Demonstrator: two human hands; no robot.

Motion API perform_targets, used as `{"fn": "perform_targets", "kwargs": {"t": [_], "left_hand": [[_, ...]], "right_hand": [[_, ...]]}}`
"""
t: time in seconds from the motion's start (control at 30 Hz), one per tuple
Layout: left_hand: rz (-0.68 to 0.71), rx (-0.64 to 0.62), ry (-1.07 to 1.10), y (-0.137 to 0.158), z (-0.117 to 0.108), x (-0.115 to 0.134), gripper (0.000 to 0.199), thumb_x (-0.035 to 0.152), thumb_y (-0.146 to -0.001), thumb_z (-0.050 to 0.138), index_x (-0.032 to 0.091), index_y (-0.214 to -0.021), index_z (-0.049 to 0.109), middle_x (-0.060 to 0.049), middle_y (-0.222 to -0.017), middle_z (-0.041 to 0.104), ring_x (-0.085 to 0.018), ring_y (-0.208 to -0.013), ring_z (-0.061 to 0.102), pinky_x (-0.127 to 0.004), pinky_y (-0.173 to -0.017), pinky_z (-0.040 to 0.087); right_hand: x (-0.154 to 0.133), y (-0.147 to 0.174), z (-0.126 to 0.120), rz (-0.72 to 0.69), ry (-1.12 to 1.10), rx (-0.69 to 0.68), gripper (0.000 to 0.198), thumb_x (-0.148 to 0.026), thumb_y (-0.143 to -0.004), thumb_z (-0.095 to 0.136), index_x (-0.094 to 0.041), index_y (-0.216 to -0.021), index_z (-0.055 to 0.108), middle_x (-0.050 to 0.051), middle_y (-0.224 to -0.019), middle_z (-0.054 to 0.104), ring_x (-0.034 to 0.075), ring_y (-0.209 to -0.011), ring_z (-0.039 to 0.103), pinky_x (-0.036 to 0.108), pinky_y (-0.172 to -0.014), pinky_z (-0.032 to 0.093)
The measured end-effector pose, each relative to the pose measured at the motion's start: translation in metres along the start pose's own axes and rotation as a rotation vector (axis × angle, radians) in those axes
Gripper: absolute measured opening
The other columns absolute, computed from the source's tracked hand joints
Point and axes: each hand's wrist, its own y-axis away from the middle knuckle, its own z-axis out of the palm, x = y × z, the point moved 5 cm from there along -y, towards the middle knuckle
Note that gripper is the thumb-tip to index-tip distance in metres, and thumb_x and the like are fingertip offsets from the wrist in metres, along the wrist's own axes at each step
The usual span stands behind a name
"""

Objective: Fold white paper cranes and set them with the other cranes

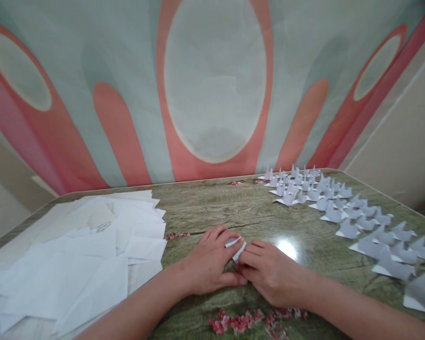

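Observation:
A small piece of folded white paper (pixel 238 249) is between my two hands near the middle of the table, partly covered by fingers. My left hand (pixel 214 259) holds it from the left, index finger across it and thumb stretched below. From the other side, the bent fingers of my right hand (pixel 269 271) pinch its edge. To the right stand many folded white paper birds (pixel 333 213) in slanting rows. A large pile of loose white paper sheets (pixel 74 264) covers the left part of the table.
The wood-patterned table (pixel 205 203) has printed pink flowers (pixel 237 322) and a bright light reflection near my right hand. Behind its far edge hangs a green and coral patterned backdrop (pixel 134 94). The nearest paper bird (pixel 420 295) stands close to my right forearm.

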Motion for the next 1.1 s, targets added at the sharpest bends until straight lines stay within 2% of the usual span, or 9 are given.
{"fn": "perform_targets", "kwargs": {"t": [0.1,0.23,0.3,0.43,0.63,0.83,1.1], "left_hand": [[0.011,0.006,0.011,0.0,0.0,0.0,0.07,0.057,-0.072,0.059,0.023,-0.13,0.039,-0.01,-0.128,0.044,-0.032,-0.12,0.033,-0.049,-0.103,0.024],[0.016,0.043,0.073,-0.002,0.0,0.001,0.063,0.056,-0.073,0.059,0.024,-0.126,0.044,-0.009,-0.123,0.047,-0.029,-0.116,0.037,-0.047,-0.101,0.027],[0.016,0.062,0.123,-0.003,0.0,0.001,0.06,0.054,-0.072,0.062,0.024,-0.122,0.048,-0.008,-0.119,0.05,-0.028,-0.114,0.039,-0.045,-0.1,0.029],[-0.001,0.108,0.236,-0.005,0.0,-0.004,0.061,0.046,-0.072,0.066,0.022,-0.125,0.046,-0.008,-0.119,0.052,-0.025,-0.114,0.042,-0.04,-0.1,0.032],[-0.034,0.179,0.354,-0.005,0.002,-0.014,0.062,0.035,-0.07,0.07,0.021,-0.125,0.045,-0.007,-0.124,0.053,-0.022,-0.114,0.047,-0.035,-0.1,0.034],[-0.057,0.197,0.379,-0.004,0.004,-0.018,0.067,0.038,-0.069,0.071,0.021,-0.128,0.045,-0.007,-0.129,0.051,-0.021,-0.117,0.047,-0.035,-0.101,0.034],[-0.07,0.195,0.381,-0.003,0.003,-0.017,0.061,0.034,-0.075,0.066,0.022,-0.13,0.042,-0.006,-0.13,0.051,-0.021,-0.117,0.047,-0.037,-0.101,0.034]], "right_hand": [[0.002,0.002,-0.003,0.02,-0.095,0.074,0.012,-0.014,-0.081,0.049,-0.018,-0.08,0.06,0.003,-0.08,0.059,0.018,-0.079,0.05,0.033,-0.071,0.036],[0.022,0.007,-0.012,0.169,-0.21,0.259,0.019,-0.006,-0.075,0.048,-0.018,-0.083,0.06,0.003,-0.084,0.059,0.017,-0.077,0.051,0.033,-0.07,0.037],[0.031,0.009,-0.013,0.234,-0.235,0.297,0.02,-0.005,-0.074,0.048,-0.018,-0.084,0.06,0.004,-0.085,0.059,0.017,-0.079,0.051,0.033,-0.071,0.038],[0.038,0.009,-0.01,0.287,-0.264,0.273,0.021,-0.006,-0.073,0.05,-0.018,-0.087,0.059,0.005,-0.089,0.059,0.018,-0.083,0.052,0.033,-0.074,0.04],[0.04,0.008,-0.004,0.303,-0.284,0.235,0.035,-0.008,-0.07,0.056,-0.02,-0.102,0.058,0.006,-0.102,0.058,0.02,-0.091,0.053,0.035,-0.08,0.042],[0.042,0.007,-0.003,0.298,-0.261,0.252,0.024,-0.012,-0.078,0.054,-0.021,-0.098,0.062,0.006,-0.098,0.06,0.018,-0.089,0.056,0.034,-0.079,0.044],[0.039,0.005,-0.002,0.268,-0.199,0.286,0.02,-0.016,-0.081,0.055,-0.022,-0.098,0.063,0.006,-0.097,0.062,0.018,-0.088,0.057,0.034,-0.078,0.046]]}}
